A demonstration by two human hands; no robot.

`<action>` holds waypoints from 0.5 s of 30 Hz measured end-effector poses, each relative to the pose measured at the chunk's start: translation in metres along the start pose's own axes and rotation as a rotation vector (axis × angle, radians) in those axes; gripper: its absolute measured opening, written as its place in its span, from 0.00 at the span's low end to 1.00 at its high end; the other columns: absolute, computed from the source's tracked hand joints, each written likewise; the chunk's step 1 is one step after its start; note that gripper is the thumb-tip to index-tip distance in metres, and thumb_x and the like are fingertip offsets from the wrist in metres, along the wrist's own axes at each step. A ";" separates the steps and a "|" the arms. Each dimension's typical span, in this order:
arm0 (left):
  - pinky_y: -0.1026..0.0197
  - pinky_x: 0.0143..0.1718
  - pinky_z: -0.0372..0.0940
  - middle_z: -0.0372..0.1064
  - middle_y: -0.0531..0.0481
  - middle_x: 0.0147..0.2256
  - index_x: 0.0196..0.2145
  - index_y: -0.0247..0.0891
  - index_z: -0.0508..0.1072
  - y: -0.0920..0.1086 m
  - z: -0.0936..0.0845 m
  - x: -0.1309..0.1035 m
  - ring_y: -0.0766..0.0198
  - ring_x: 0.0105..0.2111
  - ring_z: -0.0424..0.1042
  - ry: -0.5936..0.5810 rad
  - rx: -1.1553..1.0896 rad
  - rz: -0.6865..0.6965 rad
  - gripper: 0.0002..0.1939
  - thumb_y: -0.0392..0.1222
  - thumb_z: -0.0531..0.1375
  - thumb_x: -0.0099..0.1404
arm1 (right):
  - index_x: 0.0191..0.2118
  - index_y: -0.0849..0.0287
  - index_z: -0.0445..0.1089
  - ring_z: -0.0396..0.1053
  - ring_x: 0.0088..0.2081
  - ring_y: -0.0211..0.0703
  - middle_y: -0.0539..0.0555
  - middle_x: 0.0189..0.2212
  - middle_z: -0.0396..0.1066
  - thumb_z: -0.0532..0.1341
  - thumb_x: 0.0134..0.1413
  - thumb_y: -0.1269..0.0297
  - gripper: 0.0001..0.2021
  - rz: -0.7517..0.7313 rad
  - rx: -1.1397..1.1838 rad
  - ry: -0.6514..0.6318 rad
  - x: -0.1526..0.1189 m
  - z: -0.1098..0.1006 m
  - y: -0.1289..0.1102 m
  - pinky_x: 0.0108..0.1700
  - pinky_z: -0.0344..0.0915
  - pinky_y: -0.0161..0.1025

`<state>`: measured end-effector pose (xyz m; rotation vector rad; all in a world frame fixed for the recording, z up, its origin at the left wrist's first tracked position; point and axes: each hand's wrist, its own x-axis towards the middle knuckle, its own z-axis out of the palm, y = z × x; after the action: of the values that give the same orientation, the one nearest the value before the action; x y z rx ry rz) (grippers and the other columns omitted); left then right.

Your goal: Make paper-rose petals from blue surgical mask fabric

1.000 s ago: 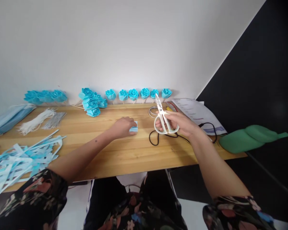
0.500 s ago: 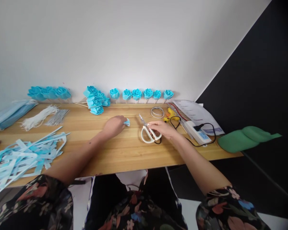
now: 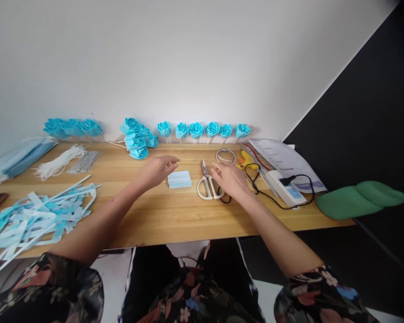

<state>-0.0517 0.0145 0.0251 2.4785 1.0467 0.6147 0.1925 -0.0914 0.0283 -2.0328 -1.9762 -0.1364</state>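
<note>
A small pleated rectangle of light-blue and white mask fabric (image 3: 179, 179) lies flat on the wooden table. Just to its left, my left hand (image 3: 158, 171) hovers with thumb and fingers apart, holding nothing. White-handled scissors (image 3: 205, 184) rest on the tabletop right of the fabric, blades pointing away from me. My right hand (image 3: 231, 179) is beside their right handle loop and partly covers it, its fingers stretched out; whether a fingertip still touches the handle is hard to see.
Blue fabric roses (image 3: 196, 130) line the wall. At left lie cut blue strips (image 3: 40, 220), white ear loops (image 3: 60, 161), grey wires (image 3: 84, 162) and face masks (image 3: 23, 157). At right are a tape ring (image 3: 226, 150), a yellow glue gun (image 3: 247, 160), a power strip (image 3: 287, 188) and a green roll (image 3: 350, 202).
My left hand has let go of the mask fabric, which now lies flat on the table. The scissors, held in my right hand before, are laid down, and that hand has loosened.
</note>
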 end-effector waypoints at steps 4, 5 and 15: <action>0.61 0.37 0.64 0.75 0.47 0.38 0.43 0.39 0.76 -0.009 0.001 0.010 0.61 0.33 0.72 -0.010 0.065 0.040 0.15 0.45 0.56 0.63 | 0.46 0.53 0.74 0.71 0.44 0.44 0.54 0.43 0.75 0.54 0.62 0.64 0.13 -0.089 0.140 0.004 0.009 0.001 -0.015 0.43 0.62 0.37; 0.61 0.37 0.63 0.75 0.47 0.37 0.42 0.39 0.76 -0.010 0.004 0.011 0.61 0.33 0.72 -0.019 0.068 0.058 0.13 0.44 0.57 0.62 | 0.45 0.53 0.74 0.71 0.43 0.43 0.53 0.42 0.75 0.54 0.62 0.65 0.12 -0.113 0.181 -0.015 0.013 0.005 -0.020 0.42 0.61 0.37; 0.60 0.38 0.63 0.73 0.47 0.36 0.38 0.39 0.77 -0.011 0.030 -0.006 0.61 0.35 0.71 -0.112 0.058 0.139 0.09 0.41 0.58 0.63 | 0.38 0.54 0.74 0.71 0.37 0.43 0.52 0.36 0.75 0.61 0.58 0.60 0.07 -0.359 0.260 -0.217 0.035 0.035 -0.041 0.35 0.57 0.36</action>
<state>-0.0461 0.0123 -0.0066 2.6193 0.8682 0.4854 0.1490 -0.0473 0.0107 -1.5755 -2.3363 0.2630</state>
